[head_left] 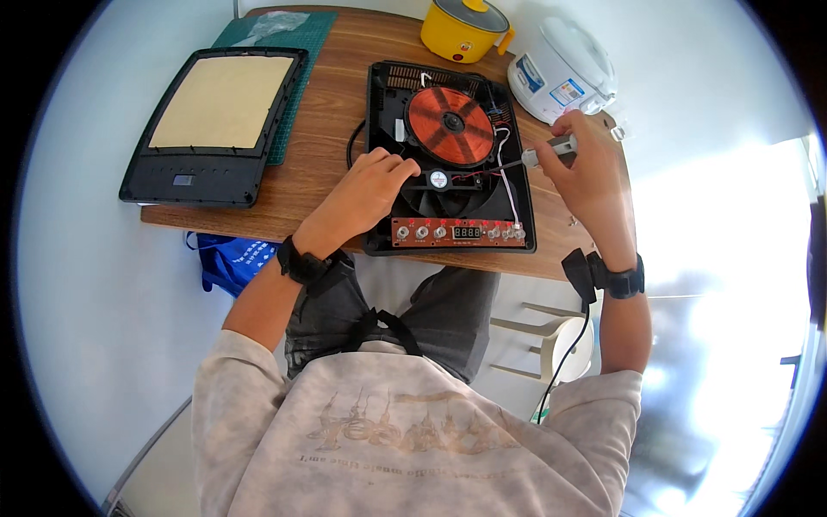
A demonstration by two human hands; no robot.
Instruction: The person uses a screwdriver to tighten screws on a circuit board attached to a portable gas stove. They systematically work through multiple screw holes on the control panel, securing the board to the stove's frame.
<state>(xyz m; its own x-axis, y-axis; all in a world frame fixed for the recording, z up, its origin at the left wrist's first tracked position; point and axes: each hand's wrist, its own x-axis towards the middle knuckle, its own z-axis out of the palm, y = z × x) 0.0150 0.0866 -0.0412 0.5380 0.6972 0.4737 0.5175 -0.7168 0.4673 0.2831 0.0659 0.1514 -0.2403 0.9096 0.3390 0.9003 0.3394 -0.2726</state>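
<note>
An opened black induction cooker base (379,95) lies on the wooden table (327,129), showing a copper-coloured coil (450,125), a small fan (439,179) and a brown control board (457,232). My left hand (366,185) rests on the base's left side, fingers bent beside the fan, holding nothing I can see. My right hand (586,168) grips a grey-handled screwdriver (551,151), whose shaft points left into the base near the coil's lower right edge.
The cooker's removed top panel (215,129), beige face up, lies at left, partly on a green cutting mat (301,52). A yellow pot (465,30) and white rice cooker (560,69) stand at the back. A blue bag (228,263) and white chair (560,336) sit below.
</note>
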